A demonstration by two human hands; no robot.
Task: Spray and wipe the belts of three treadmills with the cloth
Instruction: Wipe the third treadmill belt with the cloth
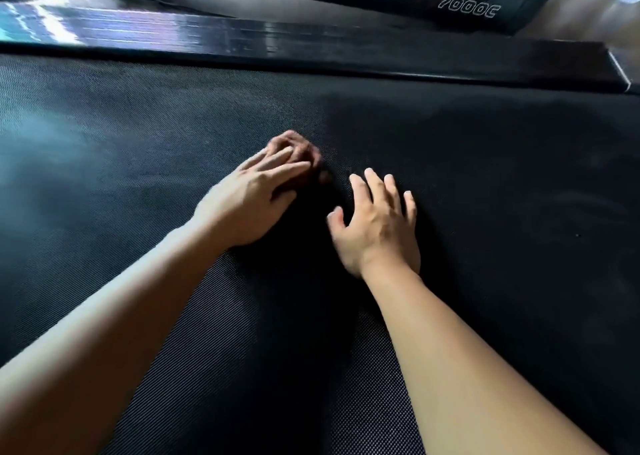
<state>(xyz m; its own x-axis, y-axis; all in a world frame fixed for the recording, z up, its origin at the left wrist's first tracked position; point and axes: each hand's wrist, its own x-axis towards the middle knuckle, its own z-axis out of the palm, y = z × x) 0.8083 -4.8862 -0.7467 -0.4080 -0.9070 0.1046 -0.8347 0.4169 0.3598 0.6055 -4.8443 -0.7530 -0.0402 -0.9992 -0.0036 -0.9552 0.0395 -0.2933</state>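
A black textured treadmill belt [138, 125] fills most of the view. My left hand [252, 202] lies on it near the middle, its straight fingers pressing a small crumpled brown cloth [294, 148] against the belt. Only part of the cloth shows beyond the fingertips. My right hand [377, 222] rests flat on the belt just to the right, fingers spread and holding nothing. A gap of bare belt separates the two hands. No spray bottle is in view.
A glossy black side rail [311, 49] runs along the far edge of the belt. Beyond it lies another treadmill's deck [464, 6] marked "7000C". A strip of brown floor [581, 22] shows at the top right.
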